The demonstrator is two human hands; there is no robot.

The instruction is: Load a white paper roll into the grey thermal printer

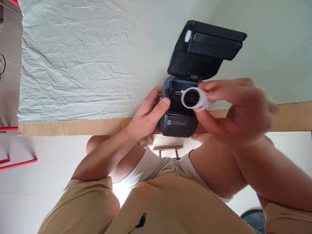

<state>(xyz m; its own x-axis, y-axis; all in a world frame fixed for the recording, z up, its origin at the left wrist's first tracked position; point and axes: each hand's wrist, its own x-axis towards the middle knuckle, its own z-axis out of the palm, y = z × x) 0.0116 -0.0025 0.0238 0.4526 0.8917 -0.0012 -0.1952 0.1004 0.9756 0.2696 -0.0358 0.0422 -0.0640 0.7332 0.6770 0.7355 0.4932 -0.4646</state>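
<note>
A dark label printer (179, 125) lies at the table's front edge with its lid (195, 61) swung up and away from me. My left hand (149, 113) grips the printer's left side, thumb on the rim of the open compartment. Between the thumb and fingers of my right hand (236, 107) is a small white roll (203, 99), its round dark hollow end facing the camera. The roll is over the right part of the compartment and hides some of it. Whether it touches the printer I cannot tell.
A wrinkled pale green cloth (85, 58) covers the table, with a bare wooden edge (73, 128) along the front. My legs are under that edge. Red bars (19, 164) and a dark cable (2, 63) are at the far left.
</note>
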